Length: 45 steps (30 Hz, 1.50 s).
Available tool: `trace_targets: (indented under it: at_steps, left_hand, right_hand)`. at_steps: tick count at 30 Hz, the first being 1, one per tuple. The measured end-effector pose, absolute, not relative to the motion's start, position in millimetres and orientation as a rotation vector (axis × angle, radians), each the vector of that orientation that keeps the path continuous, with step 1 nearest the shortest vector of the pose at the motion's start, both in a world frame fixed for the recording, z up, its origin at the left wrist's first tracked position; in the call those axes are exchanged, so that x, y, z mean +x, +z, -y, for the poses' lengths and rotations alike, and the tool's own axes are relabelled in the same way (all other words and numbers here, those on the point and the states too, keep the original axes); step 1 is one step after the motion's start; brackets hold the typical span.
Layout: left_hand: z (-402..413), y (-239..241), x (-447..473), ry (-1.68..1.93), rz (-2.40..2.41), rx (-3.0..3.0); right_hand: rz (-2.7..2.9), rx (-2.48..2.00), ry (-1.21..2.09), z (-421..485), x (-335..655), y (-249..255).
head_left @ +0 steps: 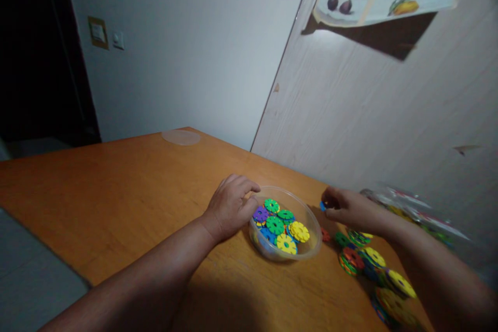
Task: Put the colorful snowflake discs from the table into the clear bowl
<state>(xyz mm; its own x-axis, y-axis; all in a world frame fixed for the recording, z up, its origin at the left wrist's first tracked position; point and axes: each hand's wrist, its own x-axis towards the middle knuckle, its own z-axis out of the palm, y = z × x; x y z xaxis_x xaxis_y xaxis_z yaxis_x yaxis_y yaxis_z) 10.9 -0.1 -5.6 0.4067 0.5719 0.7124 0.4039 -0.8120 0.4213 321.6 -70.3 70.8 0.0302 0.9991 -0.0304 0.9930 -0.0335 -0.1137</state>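
Left hand (230,207) curved at rim of clear bowl (304,212), likely steadying it; firmness of grip cannot be told. Right hand (350,210) pinches 1 blue disc (322,206) just beside bowl, disc stacks (353,258) nearby, presumably for easy reach.

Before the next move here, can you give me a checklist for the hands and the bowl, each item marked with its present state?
1. Bowl upright on the table: ok.
2. Left hand at the bowl's rim: ok, on its left side.
3. Firmness of that hold: cannot tell.
4. Blue piece at the fingertips of the right hand: ok.
5. Right hand over the bowl: not ok, it is off to the right.
6. Right forearm clear of the loose discs: cannot tell, they overlap in view.
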Motion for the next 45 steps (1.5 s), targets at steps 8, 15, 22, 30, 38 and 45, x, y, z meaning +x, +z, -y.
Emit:
trace_targets:
  at_steps: [8, 15, 22, 30, 38, 45]
  left_hand:
    - [1, -4, 10, 1.352, -0.878, 2.49]
    - [1, -4, 10, 1.345, -0.86, 2.483]
    - [0, -6, 10, 1.355, -0.866, 2.476]
    - [0, -4, 11, 1.353, -0.866, 2.477]
    - [0, -5, 10, 1.335, -0.872, 2.483]
    - [-1, -6, 11, 1.342, -0.878, 2.48]
  right_hand:
    - [2.364, -1.964, 0.13, 74, 248, 98]
    - [2.356, -2.053, 0.114, 68, 253, 91]
    - [2.301, -2.321, 0.113, 71, 302, 81]
    - [2.276, -2.376, 0.531, 63, 329, 36]
    - [2.233, -2.294, 0.734, 55, 341, 31]
    - [2.167, -2.307, 0.709, 57, 348, 32]
